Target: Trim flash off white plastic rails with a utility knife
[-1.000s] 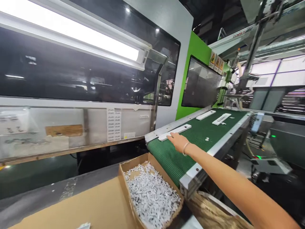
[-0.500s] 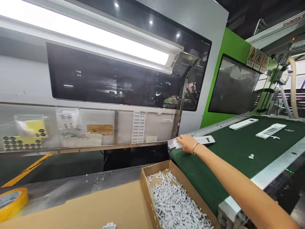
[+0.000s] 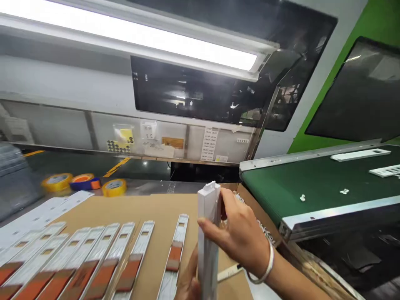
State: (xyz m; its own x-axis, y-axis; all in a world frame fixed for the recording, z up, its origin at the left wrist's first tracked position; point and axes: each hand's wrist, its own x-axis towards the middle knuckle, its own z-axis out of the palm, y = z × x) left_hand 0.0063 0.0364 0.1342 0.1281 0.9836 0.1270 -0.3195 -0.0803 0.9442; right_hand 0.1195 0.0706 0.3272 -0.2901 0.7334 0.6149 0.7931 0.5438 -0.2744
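A long white moulded plastic strip [image 3: 208, 237] stands nearly upright in front of me. My right hand [image 3: 240, 233], with a bangle at its wrist, wraps around the strip's upper part. My left hand [image 3: 188, 281] shows only at the bottom edge of the view, against the strip's lower part, and looks closed on it. Below them, several similar white strips with orange bands [image 3: 128, 262] lie side by side on a brown cardboard sheet [image 3: 165, 210]. Part of the sheet is hidden behind my hands.
A green conveyor belt [image 3: 312, 183] with a metal rim runs at the right, carrying white plastic parts [image 3: 359, 155]. Rolls of yellow tape [image 3: 114, 187] lie beyond the cardboard. A large machine panel with windows [image 3: 193, 87] fills the back.
The white strip has left the conveyor's near end and now stands upright in my right hand over the cardboard. My left hand has come into view, and the view has swung left.
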